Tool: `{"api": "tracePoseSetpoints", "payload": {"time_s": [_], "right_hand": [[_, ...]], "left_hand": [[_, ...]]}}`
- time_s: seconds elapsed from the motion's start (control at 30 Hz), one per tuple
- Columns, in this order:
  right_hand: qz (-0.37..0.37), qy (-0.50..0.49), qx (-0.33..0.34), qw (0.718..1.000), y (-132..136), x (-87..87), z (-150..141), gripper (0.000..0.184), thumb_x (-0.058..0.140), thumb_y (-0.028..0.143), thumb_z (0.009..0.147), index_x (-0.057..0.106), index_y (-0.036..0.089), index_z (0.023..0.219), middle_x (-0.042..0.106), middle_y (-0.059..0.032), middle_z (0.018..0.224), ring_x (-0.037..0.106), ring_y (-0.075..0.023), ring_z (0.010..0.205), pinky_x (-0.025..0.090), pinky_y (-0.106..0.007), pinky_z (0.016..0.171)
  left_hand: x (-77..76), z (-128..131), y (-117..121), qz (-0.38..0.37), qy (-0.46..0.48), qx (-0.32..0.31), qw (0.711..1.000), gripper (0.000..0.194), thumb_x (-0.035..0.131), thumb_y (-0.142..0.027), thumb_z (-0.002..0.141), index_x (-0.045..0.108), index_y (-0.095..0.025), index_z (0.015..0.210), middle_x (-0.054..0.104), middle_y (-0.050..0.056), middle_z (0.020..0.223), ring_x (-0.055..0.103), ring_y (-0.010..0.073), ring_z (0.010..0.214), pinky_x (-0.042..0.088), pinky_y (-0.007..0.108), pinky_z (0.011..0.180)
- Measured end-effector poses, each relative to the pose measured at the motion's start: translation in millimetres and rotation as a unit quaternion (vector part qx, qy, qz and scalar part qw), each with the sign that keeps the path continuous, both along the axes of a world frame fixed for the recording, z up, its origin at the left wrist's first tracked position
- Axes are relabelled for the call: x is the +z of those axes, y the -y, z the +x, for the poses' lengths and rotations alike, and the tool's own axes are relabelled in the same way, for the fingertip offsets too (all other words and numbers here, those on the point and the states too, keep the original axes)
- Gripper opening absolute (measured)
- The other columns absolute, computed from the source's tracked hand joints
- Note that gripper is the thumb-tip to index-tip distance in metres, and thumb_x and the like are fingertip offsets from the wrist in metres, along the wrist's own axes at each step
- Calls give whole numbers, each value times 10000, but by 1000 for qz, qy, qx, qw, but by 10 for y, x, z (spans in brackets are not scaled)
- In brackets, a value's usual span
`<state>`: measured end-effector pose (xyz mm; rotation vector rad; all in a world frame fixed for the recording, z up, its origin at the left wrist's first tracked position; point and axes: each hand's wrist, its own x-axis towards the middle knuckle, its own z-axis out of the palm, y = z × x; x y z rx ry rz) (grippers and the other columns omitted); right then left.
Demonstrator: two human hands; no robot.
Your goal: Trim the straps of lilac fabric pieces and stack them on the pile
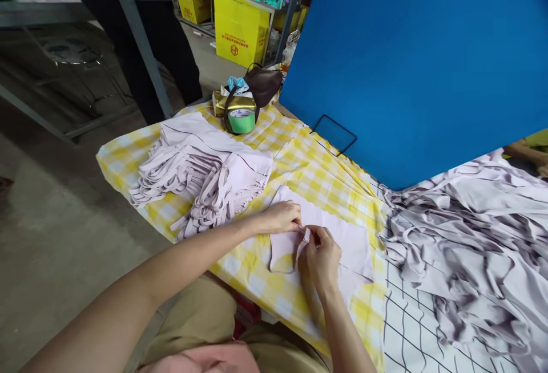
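Concrete floor [55, 236] spreads out at nine o'clock from the hands, and a worktable fills the middle under a yellow-and-white checked cloth [334, 182], thin and creased. Shelving stands beyond at eleven o'clock, with a printed yellow carton [242, 31] low on it. Between ten and eleven, past a slanting metal post, another person [149, 36] stands in dark trousers; a round stool [71, 51] sits in shadow at ten.

On the checked cloth lies one pale garment [353, 242], flat, smooth and matte, directly beneath the hands. The left hand [283, 217] pinches it near a narrow strap [302, 244], fingers drawn together; the right hand [323, 259] nips that strap between thumb and fingertips. At ten o'clock, stacked garments [248, 170] in the same pale fabric trail looped straps. A loose, rumpled heap [471, 247] lies at three on black-lined white material [406, 316]. A green tape roll [242, 121] stands at eleven, by a shiny gold packet [220, 103].

One large, plain blue panel [411, 71] rises at one o'clock, hiding whatever is behind it. The person's head is cut off by the top edge, and the exact grip of the left fingertips is hard to make out.
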<state>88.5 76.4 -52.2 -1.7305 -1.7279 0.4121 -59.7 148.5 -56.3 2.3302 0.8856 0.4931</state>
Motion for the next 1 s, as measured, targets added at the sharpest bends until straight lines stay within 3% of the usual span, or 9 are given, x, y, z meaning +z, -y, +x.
{"api": "tracePoseSetpoints", "payload": {"time_s": [0.43,0.6,0.7,0.87,1.0], "right_hand": [[58,41,41,997,-54,-72,-24,280,376,183,768,651,152,813,633,-71,748,577,-176,664,427,-284,628],[58,0,31,998,-78,-44,-98,262,395,216,769,651,162,773,635,-65,734,568,-177,664,422,-288,634],[19,-79,-1,997,-68,-34,-123,229,435,253,748,649,171,749,645,-56,733,572,-186,693,424,-299,665],[-86,-268,-83,956,66,0,-159,247,553,365,721,660,160,808,668,-47,770,576,-194,716,427,-297,649],[-153,-404,-116,894,224,73,-210,403,586,474,724,638,156,967,657,-20,704,581,-178,647,435,-291,603]], "left_hand": [[55,3,-8,5,-7,-13,1000,86,609,-156,781,666,-150,717,615,26,814,553,165,854,391,236,753],[20,9,0,12,-2,-1,1000,114,583,-87,744,615,-141,649,614,23,788,552,155,814,390,229,715],[-24,19,7,14,10,11,1000,113,580,-99,749,611,-144,650,618,19,791,555,148,797,391,229,713],[-75,34,40,19,11,27,999,102,594,-161,784,648,-147,698,628,23,810,558,150,819,395,239,763],[-120,32,73,28,8,39,999,94,599,-191,788,662,-145,737,626,36,839,549,163,843,402,254,783]]}}
